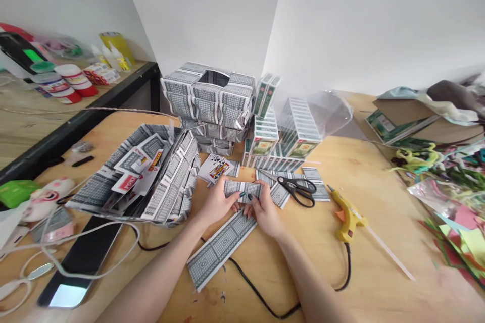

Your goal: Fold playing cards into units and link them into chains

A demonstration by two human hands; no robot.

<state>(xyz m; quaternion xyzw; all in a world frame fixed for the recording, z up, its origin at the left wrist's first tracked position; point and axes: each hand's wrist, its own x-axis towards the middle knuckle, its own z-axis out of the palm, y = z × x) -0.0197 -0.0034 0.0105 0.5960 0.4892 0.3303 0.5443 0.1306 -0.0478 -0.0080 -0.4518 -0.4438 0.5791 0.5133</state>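
Observation:
Between my left hand (223,201) and my right hand (264,208) is a patterned playing card (242,189), held by its two ends with my thumbs on its face. Both hands are closed on it. Below them a long strip of joined playing cards (222,250) lies slantwise on the table, its upper end under my fingers. Just beyond my left hand are loose playing cards (217,169), one face up. Past my right hand, black-handled scissors (297,189) rest on more cards. A yellow glue gun (349,216) with a glue stick in it lies farther right.
An open box made of cards (172,181) holds loose cards at left. Behind stands a stacked card structure (212,96) beside piled card packs (280,141). A phone (81,262) and white cable (132,250) lie front left; coloured scraps (464,227) at right.

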